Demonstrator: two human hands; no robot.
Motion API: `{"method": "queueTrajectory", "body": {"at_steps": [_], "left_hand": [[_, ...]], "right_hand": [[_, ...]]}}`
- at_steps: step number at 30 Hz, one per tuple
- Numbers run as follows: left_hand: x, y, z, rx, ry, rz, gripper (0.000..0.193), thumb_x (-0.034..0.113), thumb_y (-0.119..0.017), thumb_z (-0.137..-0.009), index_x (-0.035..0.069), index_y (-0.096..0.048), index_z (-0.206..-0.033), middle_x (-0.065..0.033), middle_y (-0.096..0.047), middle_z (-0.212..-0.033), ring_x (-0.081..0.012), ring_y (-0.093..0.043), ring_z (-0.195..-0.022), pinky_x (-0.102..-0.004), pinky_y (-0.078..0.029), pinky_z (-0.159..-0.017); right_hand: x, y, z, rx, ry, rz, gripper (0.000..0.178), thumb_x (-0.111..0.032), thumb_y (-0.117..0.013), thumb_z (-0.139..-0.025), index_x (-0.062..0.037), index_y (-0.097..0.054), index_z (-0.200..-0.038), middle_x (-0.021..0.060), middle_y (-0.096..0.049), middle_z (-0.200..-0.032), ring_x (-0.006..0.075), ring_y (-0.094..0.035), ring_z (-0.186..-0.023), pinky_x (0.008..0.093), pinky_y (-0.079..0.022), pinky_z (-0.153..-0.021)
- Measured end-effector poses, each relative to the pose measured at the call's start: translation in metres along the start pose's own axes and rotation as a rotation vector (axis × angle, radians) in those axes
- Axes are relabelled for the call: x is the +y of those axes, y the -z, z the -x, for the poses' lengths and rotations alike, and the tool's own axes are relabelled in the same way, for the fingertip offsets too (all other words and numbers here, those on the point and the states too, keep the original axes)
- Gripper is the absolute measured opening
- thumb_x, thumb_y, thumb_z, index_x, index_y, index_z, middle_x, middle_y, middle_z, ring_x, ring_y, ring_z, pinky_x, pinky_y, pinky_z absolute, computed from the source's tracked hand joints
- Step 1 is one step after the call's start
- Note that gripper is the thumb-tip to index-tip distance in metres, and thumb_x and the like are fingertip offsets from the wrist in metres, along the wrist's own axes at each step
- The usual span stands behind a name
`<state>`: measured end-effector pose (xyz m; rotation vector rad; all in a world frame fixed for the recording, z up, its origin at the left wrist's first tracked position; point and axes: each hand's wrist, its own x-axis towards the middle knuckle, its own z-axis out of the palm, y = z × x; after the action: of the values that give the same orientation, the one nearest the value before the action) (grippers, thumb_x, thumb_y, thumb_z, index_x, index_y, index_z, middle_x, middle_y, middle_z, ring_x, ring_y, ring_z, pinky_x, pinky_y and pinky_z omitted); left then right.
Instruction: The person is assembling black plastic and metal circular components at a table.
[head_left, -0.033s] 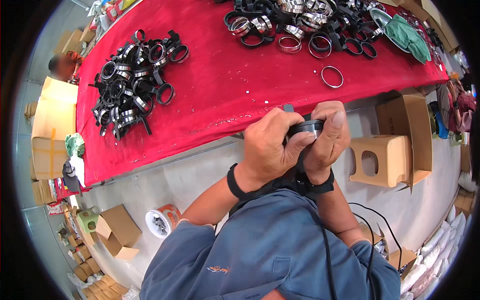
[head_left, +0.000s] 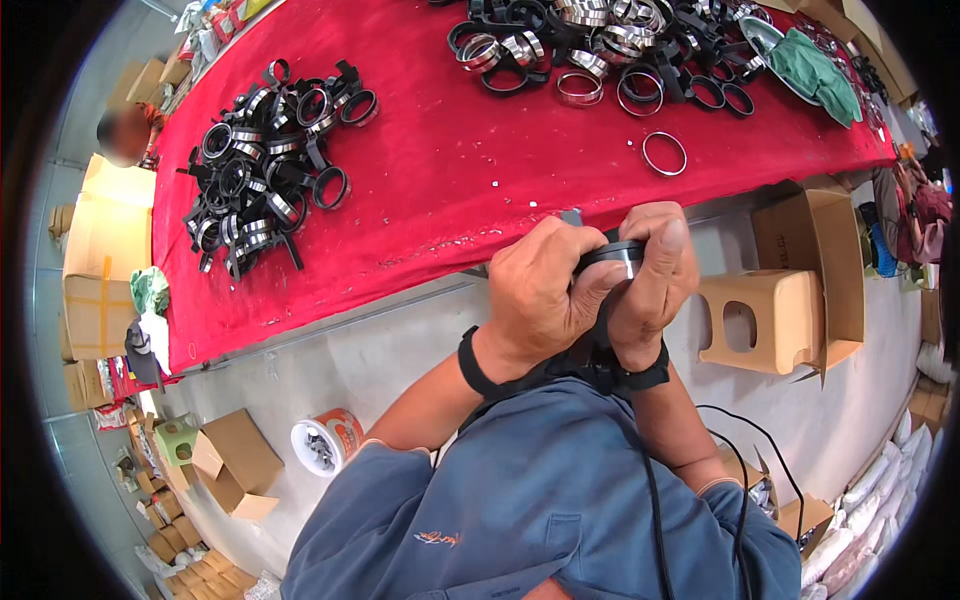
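Observation:
Both my hands grip one black ring with a silver metal band (head_left: 618, 255), held just off the table's near edge. My left hand (head_left: 545, 285) is closed on its left side, the thumb pressed against the band. From the right, my right hand (head_left: 655, 280) closes on the same ring, thumb up along its side. A short dark tab (head_left: 571, 217) sticks up beyond my left fingers. The ring's underside is hidden by my fingers. Beyond my hands, a loose silver ring (head_left: 664, 154) lies on the red tablecloth (head_left: 430, 150).
A heap of black rings with silver bands (head_left: 250, 170) lies at the left; another pile of rings (head_left: 600, 40) is at the back. A green cloth (head_left: 810, 75) rests on a tray at right. Below stand a tan stool (head_left: 775, 325), cardboard box (head_left: 235, 455) and bucket (head_left: 340, 435).

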<state>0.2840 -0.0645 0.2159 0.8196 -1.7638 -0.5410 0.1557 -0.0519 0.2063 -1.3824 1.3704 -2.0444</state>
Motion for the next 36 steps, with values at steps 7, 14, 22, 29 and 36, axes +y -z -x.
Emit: {"method": "queueTrajectory", "body": {"at_steps": [7, 14, 22, 29, 36], "left_hand": [[-0.016, -0.01, -0.002, 0.179, -0.205, -0.208, 0.014, 0.014, -0.074, -0.1, 0.005, -0.067, -0.091, -0.0082, -0.061, -0.073, -0.0289, -0.059, -0.057, -0.0413, -0.046, -0.054], [-0.012, -0.015, 0.0, 0.172, -0.214, -0.209, 0.017, 0.012, -0.074, -0.1, 0.005, -0.066, -0.087, -0.0079, -0.062, -0.07, -0.0284, -0.061, -0.056, -0.0406, -0.046, -0.052], [-0.014, -0.022, -0.007, 0.193, -0.127, -0.192, 0.035, 0.019, -0.063, -0.11, 0.001, -0.067, -0.08, -0.0109, -0.064, -0.065, -0.0291, -0.063, -0.052, -0.0386, -0.047, -0.05], [-0.002, 0.006, -0.011, -0.116, 0.1, -0.009, 0.017, 0.013, -0.078, -0.098, 0.001, -0.073, -0.107, -0.0137, -0.073, -0.09, -0.0292, -0.072, -0.077, -0.038, -0.057, -0.069], [-0.056, 0.139, -0.061, -0.011, -0.152, -0.738, 0.035, -0.009, -0.074, -0.084, 0.004, -0.077, -0.116, -0.0153, -0.074, -0.101, -0.0325, -0.073, -0.091, -0.0414, -0.059, -0.082]], "right_hand": [[-0.014, 0.011, -0.013, -0.243, -0.245, 0.093, 0.044, -0.025, -0.052, -0.116, 0.0022, -0.062, -0.083, 0.0091, -0.057, -0.08, 0.0193, -0.052, -0.071, 0.036, -0.041, -0.067], [-0.006, 0.01, -0.011, -0.129, -0.081, 0.197, 0.054, -0.032, -0.053, -0.117, -0.0006, -0.055, -0.073, 0.0017, -0.051, -0.07, 0.0103, -0.043, -0.066, 0.0315, -0.033, -0.059], [0.004, -0.001, -0.013, 0.029, -0.103, 0.118, 0.059, -0.033, -0.057, -0.116, 0.0009, -0.051, -0.068, 0.0037, -0.047, -0.058, 0.0123, -0.043, -0.056, 0.0345, -0.033, -0.053], [0.023, 0.004, -0.015, 0.0, -0.382, 0.03, 0.067, -0.05, -0.054, -0.116, 0.0015, -0.063, -0.075, 0.0025, -0.055, -0.065, 0.0109, -0.049, -0.063, 0.0329, -0.041, -0.059], [0.041, 0.005, -0.019, -0.184, -0.323, 0.111, 0.055, -0.041, -0.053, -0.117, 0.0067, -0.075, -0.102, 0.0151, -0.07, -0.091, 0.0252, -0.068, -0.088, 0.0373, -0.052, -0.082]]}}
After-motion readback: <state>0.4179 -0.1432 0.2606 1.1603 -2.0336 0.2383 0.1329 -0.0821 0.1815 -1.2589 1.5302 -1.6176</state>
